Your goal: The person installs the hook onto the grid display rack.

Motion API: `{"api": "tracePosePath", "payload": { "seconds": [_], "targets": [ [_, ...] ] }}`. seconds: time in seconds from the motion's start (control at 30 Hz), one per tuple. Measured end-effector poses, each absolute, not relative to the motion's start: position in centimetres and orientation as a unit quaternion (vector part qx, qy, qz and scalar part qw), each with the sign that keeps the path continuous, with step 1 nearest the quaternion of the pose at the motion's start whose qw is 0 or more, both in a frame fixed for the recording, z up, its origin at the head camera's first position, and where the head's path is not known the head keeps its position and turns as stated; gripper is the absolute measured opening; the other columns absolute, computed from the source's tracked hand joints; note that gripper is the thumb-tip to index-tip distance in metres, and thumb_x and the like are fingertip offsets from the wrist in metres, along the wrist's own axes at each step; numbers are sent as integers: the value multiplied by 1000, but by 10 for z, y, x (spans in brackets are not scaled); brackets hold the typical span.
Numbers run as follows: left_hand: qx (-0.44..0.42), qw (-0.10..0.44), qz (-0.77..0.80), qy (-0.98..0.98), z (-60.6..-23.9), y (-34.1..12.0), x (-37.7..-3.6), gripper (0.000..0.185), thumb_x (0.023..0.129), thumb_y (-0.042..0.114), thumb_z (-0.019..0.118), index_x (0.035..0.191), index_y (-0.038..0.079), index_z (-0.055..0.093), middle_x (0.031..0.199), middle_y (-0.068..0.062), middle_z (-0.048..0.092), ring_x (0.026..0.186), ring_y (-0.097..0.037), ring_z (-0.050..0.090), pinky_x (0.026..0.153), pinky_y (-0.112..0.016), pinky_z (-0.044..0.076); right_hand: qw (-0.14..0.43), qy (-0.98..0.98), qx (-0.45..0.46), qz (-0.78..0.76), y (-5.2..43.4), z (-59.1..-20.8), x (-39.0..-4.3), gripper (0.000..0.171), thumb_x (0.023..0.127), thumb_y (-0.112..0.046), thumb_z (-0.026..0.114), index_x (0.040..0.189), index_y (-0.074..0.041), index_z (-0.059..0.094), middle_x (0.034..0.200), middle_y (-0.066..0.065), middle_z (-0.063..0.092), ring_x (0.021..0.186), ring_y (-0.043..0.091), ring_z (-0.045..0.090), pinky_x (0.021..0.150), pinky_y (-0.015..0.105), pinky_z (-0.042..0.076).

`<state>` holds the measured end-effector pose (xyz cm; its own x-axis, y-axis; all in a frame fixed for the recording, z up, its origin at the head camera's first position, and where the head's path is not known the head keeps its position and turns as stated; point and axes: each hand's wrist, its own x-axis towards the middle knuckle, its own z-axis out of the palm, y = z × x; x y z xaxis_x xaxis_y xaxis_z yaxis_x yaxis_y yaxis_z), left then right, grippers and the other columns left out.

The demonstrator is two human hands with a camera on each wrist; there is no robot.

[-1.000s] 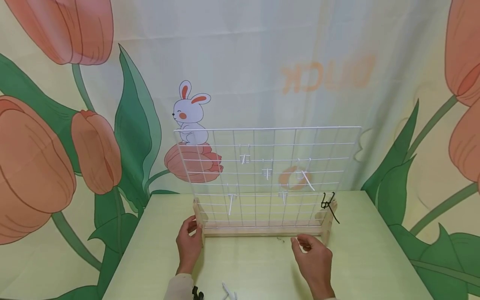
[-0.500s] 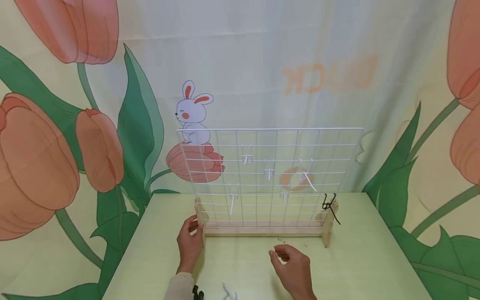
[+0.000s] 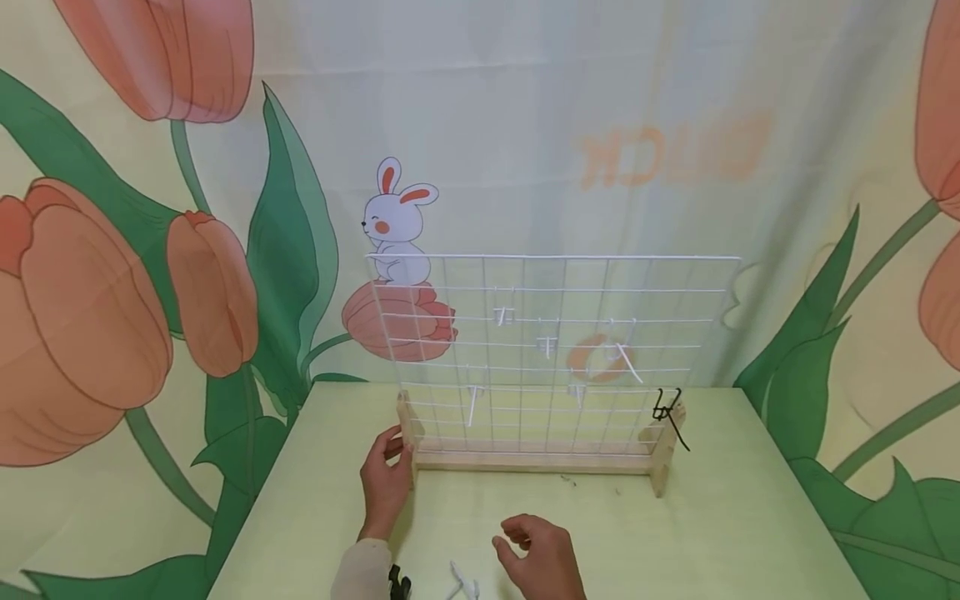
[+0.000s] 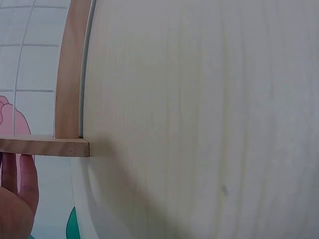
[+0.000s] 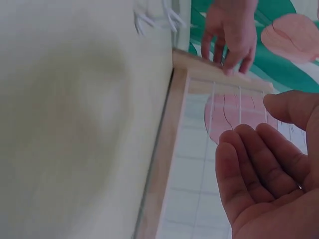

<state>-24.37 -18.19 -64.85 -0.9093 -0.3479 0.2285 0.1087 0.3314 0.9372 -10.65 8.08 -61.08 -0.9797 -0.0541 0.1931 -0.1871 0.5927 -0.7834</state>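
A white wire grid panel (image 3: pixel 525 258) stands upright in a wooden base (image 3: pixel 532 462) on the table. My left hand (image 3: pixel 386 483) touches the outer side of the base's left end piece (image 4: pixel 45 146), its fingertips against the wood in the left wrist view. Several white hooks hang on the grid, one of them a long hook (image 3: pixel 628 362). Low at the right hangs a black hook (image 3: pixel 667 410). In front of the base, my right hand (image 3: pixel 543 554) is raised with fingers loosely bent and nothing in them, palm visible in the right wrist view.
White hooks (image 3: pixel 463 582) lie near the table's front, right of a black item (image 3: pixel 400 583) partly hidden by the left sleeve. Small dark specks (image 3: pixel 568 480) lie before the base. A curtain (image 3: pixel 480 100) printed with tulips and a rabbit hangs behind the table (image 3: pixel 720 517).
My right hand has moved from near the base's right end leftward and toward the table's front. The left hand stays at the left end piece. The head view has shifted slightly.
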Motion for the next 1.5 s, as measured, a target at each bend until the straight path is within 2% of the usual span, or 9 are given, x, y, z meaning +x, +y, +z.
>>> {"api": "tracePosePath", "payload": {
  "seconds": [0.23,0.53,0.67,1.07,1.27,1.5],
  "targets": [
    [81,196,-569,-795,-648,-180,-245,35,101,14,73,135,20,68,120,-7,77,113,-25,71,91,-43,64,38,-888,130,439,67,-627,-103,16,89,-22,86,100,-12,80,91,-1,80,77,7,71,66,23,58],
    [85,198,-567,-795,-647,-180,-243,35,101,14,73,135,18,67,119,-8,76,113,-24,71,91,-42,64,-88,-887,130,434,53,-641,-106,21,89,-22,84,105,-7,79,91,1,78,79,10,68,69,29,56],
    [87,196,-564,-797,-647,-180,-242,36,101,14,73,136,18,67,120,-9,76,114,-25,71,91,-43,64,-123,-891,140,413,49,-649,-108,21,91,-20,83,105,-6,78,87,-1,74,76,8,64,69,30,54],
    [80,207,-566,-794,-647,-178,-243,36,101,12,73,136,18,67,118,-9,76,112,-25,71,90,-44,64,-130,-896,168,390,46,-652,-110,14,93,-16,79,100,-4,78,77,-5,66,68,1,52,64,25,48],
    [82,199,-571,-792,-649,-179,-244,36,101,13,73,136,20,67,119,-8,76,113,-23,70,92,-44,64,-104,-903,183,375,49,-651,-112,14,93,-16,79,102,-5,78,80,-4,69,69,1,55,65,25,49],
    [85,199,-568,-794,-649,-179,-244,37,101,12,72,137,19,66,120,-8,76,113,-24,70,92,-45,63,-113,-900,157,389,52,-649,-114,14,93,-14,78,104,-6,78,83,-2,73,73,6,62,66,29,53]
  ]
}}
